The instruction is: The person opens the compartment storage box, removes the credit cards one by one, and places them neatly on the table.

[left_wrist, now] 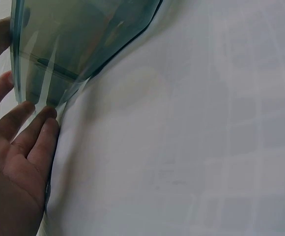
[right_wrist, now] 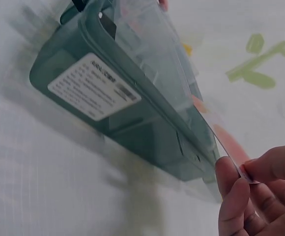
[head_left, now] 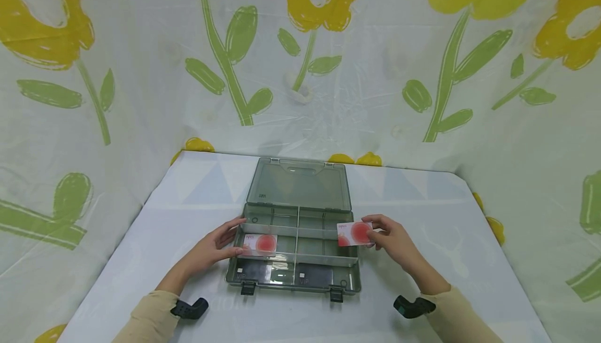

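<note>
A translucent grey-green plastic compartment box (head_left: 295, 286) stands on the table with its lid raised toward the back. The left hand (head_left: 215, 244) rests against the box's left side, its fingers extended along the outer wall in the left wrist view and its thumb near the rim. Between thumb and fingers, the right hand (head_left: 389, 239) pinches a white card with red circles (head_left: 353, 234) by its right end. That card is tilted over the right middle compartment. A similar red-and-white card (head_left: 260, 244) lies in the left middle compartment. In the right wrist view, the pinched card (right_wrist: 226, 140) appears nearly edge-on.
Dark cards marked VIP lie in the front left (head_left: 253, 269) and front right (head_left: 315, 272) compartments. The open lid (head_left: 300, 184) leans back behind the box. A white label (right_wrist: 94, 86) is on the box's outer side. A flower-printed curtain (head_left: 357, 98) surrounds the table (head_left: 188, 218).
</note>
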Tool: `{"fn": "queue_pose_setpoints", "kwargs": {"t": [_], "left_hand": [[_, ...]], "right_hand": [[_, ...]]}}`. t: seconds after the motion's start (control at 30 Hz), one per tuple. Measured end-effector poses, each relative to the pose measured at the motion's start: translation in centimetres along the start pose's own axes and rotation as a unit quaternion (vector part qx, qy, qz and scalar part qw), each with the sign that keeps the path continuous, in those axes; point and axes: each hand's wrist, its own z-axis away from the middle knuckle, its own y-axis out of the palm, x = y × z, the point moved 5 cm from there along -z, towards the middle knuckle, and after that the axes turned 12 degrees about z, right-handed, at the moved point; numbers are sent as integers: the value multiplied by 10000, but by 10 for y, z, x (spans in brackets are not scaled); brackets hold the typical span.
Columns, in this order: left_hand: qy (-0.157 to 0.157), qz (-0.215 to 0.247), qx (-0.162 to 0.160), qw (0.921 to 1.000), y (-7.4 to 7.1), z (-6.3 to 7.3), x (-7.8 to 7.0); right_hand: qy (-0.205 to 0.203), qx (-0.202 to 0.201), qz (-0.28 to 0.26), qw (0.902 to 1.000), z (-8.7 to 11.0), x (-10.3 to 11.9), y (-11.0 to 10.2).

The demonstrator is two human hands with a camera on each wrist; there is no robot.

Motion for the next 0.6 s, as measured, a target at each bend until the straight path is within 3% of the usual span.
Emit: {"fn": "queue_pose_setpoints", "kwargs": {"t": [0.6], "left_hand": [[44, 53, 28, 10000, -1, -1, 3]], "right_hand": [[295, -296, 1, 9991, -1, -28, -30]]}}
